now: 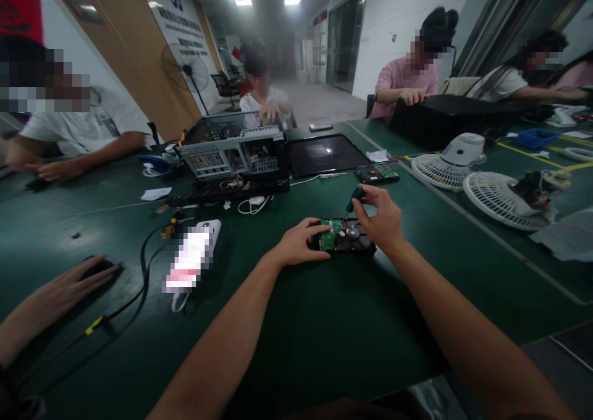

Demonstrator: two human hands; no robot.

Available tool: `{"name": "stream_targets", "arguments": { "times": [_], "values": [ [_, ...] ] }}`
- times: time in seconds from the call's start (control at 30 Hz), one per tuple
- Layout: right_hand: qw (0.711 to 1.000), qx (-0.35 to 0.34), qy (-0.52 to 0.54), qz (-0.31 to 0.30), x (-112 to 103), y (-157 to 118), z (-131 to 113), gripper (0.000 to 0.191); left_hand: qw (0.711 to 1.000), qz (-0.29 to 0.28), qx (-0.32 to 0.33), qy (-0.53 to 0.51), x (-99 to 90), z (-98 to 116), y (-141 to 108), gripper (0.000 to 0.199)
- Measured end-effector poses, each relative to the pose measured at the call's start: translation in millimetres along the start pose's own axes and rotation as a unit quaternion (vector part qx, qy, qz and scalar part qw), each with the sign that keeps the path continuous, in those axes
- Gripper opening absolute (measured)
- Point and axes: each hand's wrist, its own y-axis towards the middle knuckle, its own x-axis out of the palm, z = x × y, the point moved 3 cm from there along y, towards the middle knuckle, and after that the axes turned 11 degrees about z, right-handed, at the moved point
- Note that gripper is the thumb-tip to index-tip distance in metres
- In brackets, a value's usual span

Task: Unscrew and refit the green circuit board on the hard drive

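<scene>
A hard drive (356,238) lies on the green table with its green circuit board and round motor hub facing up. Around its left end, my left hand (301,241) is closed, thumb along the near edge and fingers over the board. Between the thumb and fingers of my right hand (380,216) is a dark green screwdriver (354,199), held at a tilt. The screwdriver's thin shaft points down at the circuit board; whether the tip touches a screw is too small to tell. Beyond lies a second hard drive (377,173) with its board showing.
An opened computer case (234,154) and a black panel (327,153) stand farther back. White fan parts (504,199) lie at right. At left are a phone (193,256), a black cable (144,272) and another person's hand (69,290) on a mouse. Several people sit around the table.
</scene>
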Motion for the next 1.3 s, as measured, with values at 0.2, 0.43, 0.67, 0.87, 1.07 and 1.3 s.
{"name": "stream_targets", "arguments": {
  "times": [0.2,0.43,0.67,0.87,1.07,1.3],
  "values": [
    [1.000,-0.017,-0.015,0.001,0,0,1,0.033,1.000,-0.006,-0.010,-0.001,-0.7,1,0,0.082],
    [0.999,-0.038,0.005,0.000,-2,2,-1,0.033,1.000,0.004,0.009,0.013,-0.5,2,1,0.082],
    [0.999,-0.037,0.003,0.004,1,3,-6,0.030,1.000,-0.009,-0.004,0.006,-2.6,3,0,0.082],
    [0.999,-0.051,-0.005,-0.001,-4,8,-12,0.026,1.000,-0.005,0.006,0.012,-3.4,5,-1,0.082],
    [0.999,-0.045,-0.013,-0.018,-5,8,-15,0.025,1.000,-0.006,0.001,0.009,-3.1,4,-1,0.083],
    [0.998,-0.055,-0.034,-0.015,-7,10,-13,0.024,1.000,-0.002,0.012,0.011,-2.1,4,-1,0.082]
  ]
}}
